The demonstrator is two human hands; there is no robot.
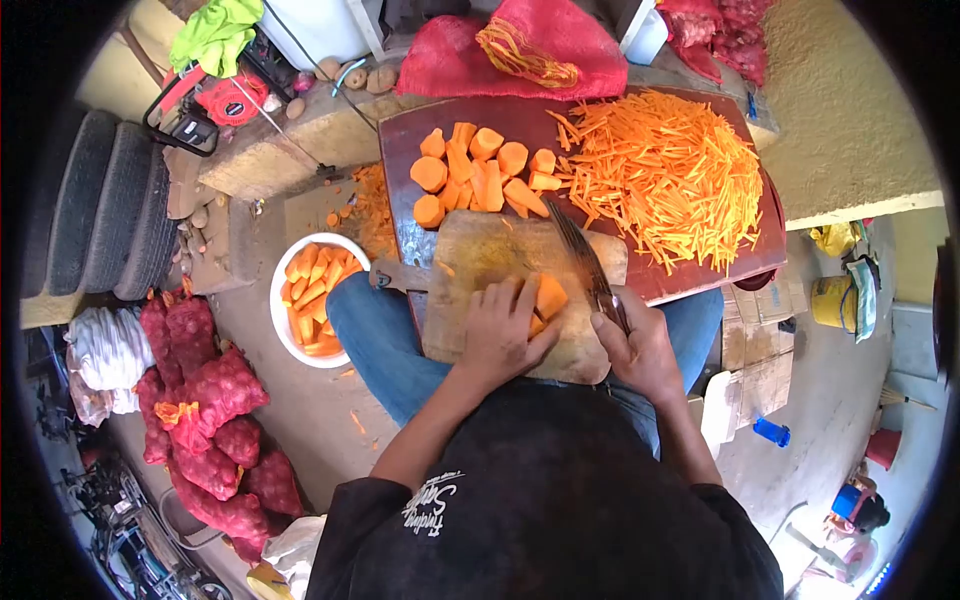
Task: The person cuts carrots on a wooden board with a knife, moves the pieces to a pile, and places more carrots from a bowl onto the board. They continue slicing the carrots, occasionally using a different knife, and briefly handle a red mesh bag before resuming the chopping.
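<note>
On the worn wooden cutting board [450,320], my left hand [498,332] presses its fingers against a carrot piece [551,296]. The handle of a long dark knife [578,250] is gripped in my right hand [638,345], and its blade points up and to the left, just right of the carrot. Thick peeled carrot chunks [428,174] lie beyond the board on the dark red table [400,130]. A large heap of thin carrot sticks [680,170] covers the table's right part.
A white basin [283,335] of peeled carrots stands on the floor at left. Another blade [400,275] lies by the board's left edge. Red mesh sacks [225,390] fill the lower left; a red sack [450,65] lies behind the table. A person [858,510] is far right.
</note>
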